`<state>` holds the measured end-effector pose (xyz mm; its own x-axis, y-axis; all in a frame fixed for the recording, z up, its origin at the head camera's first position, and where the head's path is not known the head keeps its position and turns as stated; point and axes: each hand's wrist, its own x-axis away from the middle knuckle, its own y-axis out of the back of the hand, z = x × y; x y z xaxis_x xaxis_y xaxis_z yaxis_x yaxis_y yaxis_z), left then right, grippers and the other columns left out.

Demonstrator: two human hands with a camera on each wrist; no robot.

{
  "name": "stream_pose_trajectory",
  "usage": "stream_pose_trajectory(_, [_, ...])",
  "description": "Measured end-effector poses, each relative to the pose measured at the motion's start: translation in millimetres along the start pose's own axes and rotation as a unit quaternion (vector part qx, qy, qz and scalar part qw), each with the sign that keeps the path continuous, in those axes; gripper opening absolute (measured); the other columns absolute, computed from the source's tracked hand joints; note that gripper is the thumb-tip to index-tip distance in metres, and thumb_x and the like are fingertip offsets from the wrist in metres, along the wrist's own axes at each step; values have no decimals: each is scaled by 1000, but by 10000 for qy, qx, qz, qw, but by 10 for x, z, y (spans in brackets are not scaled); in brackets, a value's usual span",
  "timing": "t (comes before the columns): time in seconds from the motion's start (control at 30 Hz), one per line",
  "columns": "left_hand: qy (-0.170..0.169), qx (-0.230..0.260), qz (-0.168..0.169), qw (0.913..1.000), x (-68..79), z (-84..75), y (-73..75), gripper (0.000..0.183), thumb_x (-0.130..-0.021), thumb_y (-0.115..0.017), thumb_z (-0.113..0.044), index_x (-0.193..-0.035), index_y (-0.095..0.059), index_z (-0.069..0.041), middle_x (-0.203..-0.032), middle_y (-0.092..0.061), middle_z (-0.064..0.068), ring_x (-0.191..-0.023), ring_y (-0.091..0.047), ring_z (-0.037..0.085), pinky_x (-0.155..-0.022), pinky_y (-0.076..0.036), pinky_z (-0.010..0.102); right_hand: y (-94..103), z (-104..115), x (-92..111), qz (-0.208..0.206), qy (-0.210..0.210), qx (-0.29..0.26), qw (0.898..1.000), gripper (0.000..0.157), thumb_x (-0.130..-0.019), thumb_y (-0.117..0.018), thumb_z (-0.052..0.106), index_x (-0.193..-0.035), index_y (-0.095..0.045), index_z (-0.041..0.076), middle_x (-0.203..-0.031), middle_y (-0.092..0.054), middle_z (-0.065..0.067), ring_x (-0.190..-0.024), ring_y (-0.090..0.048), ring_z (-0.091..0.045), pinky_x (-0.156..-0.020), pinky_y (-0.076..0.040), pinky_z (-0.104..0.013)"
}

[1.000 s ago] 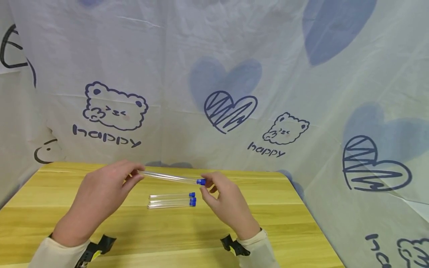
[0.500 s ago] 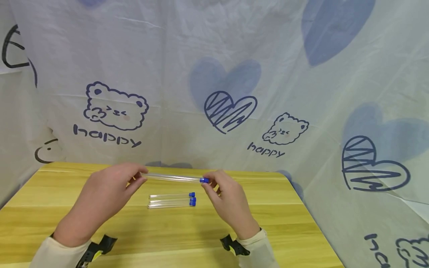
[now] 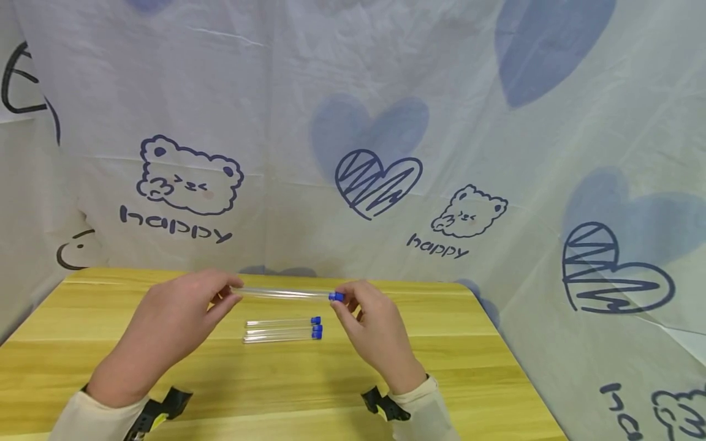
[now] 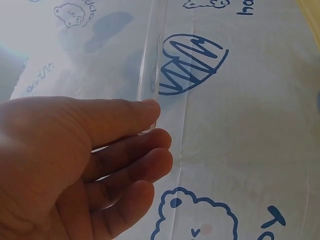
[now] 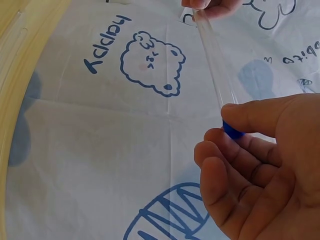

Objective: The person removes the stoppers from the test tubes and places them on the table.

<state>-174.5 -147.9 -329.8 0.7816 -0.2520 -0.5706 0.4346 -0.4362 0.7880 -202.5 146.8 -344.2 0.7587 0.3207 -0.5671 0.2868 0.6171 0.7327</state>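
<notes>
A clear test tube (image 3: 287, 294) with a blue cap (image 3: 336, 296) is held up nearly level between both hands, above the table. The left hand (image 3: 182, 312) pinches its rounded bottom end between thumb and fingers, as the left wrist view also shows. At the other end the right hand (image 3: 375, 331) pinches the blue cap; in the right wrist view the thumb (image 5: 250, 116) partly covers that cap. Nearer the person, several more capped test tubes (image 3: 281, 332) lie side by side on the table, their blue caps pointing right.
The wood-grain table (image 3: 265, 392) ends at a pale cloth (image 3: 292, 226) printed with hearts and bears, which hangs behind it and along the sides. Each wrist wears a black strap (image 3: 160, 411) below a light sleeve.
The held tube has shifted slightly right and come closer to level, and the left hand has moved a little right with it. Over the last half second almost nothing moves. The lying tubes stay put.
</notes>
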Motion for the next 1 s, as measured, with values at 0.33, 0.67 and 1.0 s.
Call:
stream_pose_trajectory(0.33, [-72,-76,-221,9997,11,-17,8,14,-92,-79,-20,-105,-77,-17,-96,-76,-5,-67,-58,7,-53,-46,28,12,1,13,54,-95,-133,9999,12,-96,-76,19,-104,-69,14,-87,-63,9,-74,-56,-6,-62,-52,-20])
stream_pose_trajectory(0.67, [-13,-42,-86,10000,8,-22,8,14,-92,-79,-22,-105,-76,-18,-88,-72,-10,-67,-56,4,-52,-43,27,6,6,17,82,-263,-316,9991,11,-96,-76,17,-104,-68,15,-88,-62,8,-77,-57,-7,-63,-53,-21])
stream_pose_trajectory(1.0, [-15,-47,-11,10000,8,-14,13,13,-92,-79,-22,-105,-76,-18,-91,-74,-9,-67,-57,5,-54,-45,28,21,12,21,188,-256,-314,9990,13,-95,-77,17,-101,-66,15,-85,-59,9,-75,-56,-9,-61,-52,-21])
